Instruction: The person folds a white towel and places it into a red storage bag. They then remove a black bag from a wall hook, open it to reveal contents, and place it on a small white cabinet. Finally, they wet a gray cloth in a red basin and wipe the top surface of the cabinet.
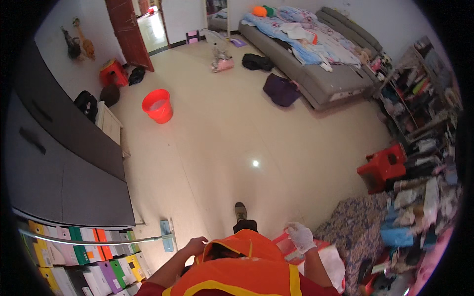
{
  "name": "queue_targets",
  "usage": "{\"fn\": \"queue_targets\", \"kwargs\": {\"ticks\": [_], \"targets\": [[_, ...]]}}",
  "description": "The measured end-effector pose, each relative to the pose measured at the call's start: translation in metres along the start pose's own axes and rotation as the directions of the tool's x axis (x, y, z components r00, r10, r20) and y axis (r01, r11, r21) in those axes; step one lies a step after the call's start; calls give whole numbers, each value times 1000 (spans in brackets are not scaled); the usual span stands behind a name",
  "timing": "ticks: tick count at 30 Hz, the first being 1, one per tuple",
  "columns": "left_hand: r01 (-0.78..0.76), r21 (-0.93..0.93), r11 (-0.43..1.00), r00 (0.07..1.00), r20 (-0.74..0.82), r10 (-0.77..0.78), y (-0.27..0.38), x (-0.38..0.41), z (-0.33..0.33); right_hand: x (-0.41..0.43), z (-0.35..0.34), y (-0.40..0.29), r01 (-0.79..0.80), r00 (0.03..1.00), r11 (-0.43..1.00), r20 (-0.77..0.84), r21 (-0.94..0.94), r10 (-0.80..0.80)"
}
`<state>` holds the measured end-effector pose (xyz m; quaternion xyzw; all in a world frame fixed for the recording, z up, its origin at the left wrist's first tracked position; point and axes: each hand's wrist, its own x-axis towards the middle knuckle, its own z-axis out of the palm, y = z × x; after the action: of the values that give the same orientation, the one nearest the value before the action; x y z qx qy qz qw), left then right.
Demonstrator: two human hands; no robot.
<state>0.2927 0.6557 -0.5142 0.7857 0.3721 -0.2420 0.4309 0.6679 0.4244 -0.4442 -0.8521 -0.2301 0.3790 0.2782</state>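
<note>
My right hand (300, 236), in a thin white glove, is at the rim of a red plastic container (283, 244) beside my orange vest (244, 273). Its fingers are bent at the rim, and a white cloth or bag (327, 264) lies below the wrist. My left hand (198, 245) looks bare and rests against the vest's edge near an opening; its fingertips are partly hidden. Left of it, a squeegee-like floor tool (167, 236) with a blue head and long metal pole leans across shoe boxes (100, 244).
A red bucket (158, 105) stands on the tiled floor ahead. A purple bag (281, 90) and a black bag (257, 62) lie beside the grey bed (326, 85). Red stools (383, 168) and cluttered shelves (411, 96) line the right. A grey wardrobe (74, 166) borders the left.
</note>
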Motion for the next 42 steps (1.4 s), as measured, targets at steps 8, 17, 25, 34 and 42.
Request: {"fn": "queue_targets", "kwargs": {"ticks": [8, 17, 25, 34, 42], "targets": [[199, -426, 883, 928, -209, -310, 17, 70, -157, 210, -23, -196, 108, 983, 994, 153, -22, -103], [428, -513, 744, 816, -134, -562, -58, 128, -260, 411, 83, -434, 523, 788, 849, 423, -74, -448], [193, -464, 865, 858, -348, -378, -115, 268, -474, 509, 114, -572, 354, 817, 935, 485, 5, -312], [311, -507, 804, 950, 187, -250, -117, 376, -596, 697, 167, -665, 367, 748, 903, 647, -223, -145], [391, -487, 781, 826, -189, -531, -109, 443, -670, 836, 230, -796, 942, 207, 191, 926, -276, 317]]}}
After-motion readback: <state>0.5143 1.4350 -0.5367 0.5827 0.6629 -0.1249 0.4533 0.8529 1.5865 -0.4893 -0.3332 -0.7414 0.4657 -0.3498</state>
